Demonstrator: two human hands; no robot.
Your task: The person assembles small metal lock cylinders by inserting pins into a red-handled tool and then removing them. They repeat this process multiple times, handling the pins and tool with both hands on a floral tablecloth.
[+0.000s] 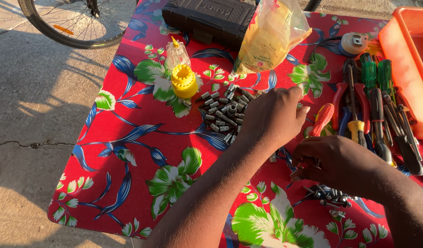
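Note:
My left hand (272, 115) hovers with curled fingers over the right side of a heap of small grey metal bits (223, 112) on the red flowered cloth (138, 138). What its fingers hold is hidden. My right hand (333, 161) rests lower right, fingers bent down onto the cloth, just above a second small pile of dark metal bits (328, 196). A screwdriver with an orange-red handle (322, 119) lies between the two hands.
A yellow bit holder (184, 81) and a clear oil bottle (177, 54) stand upper left of the heap. A black tool case (207, 18) and yellow plastic bag (271, 34) lie behind. Pliers and green-handled screwdrivers (372, 101) lie right, beside an orange tray (411, 59). Bicycle wheel (74, 23) on concrete.

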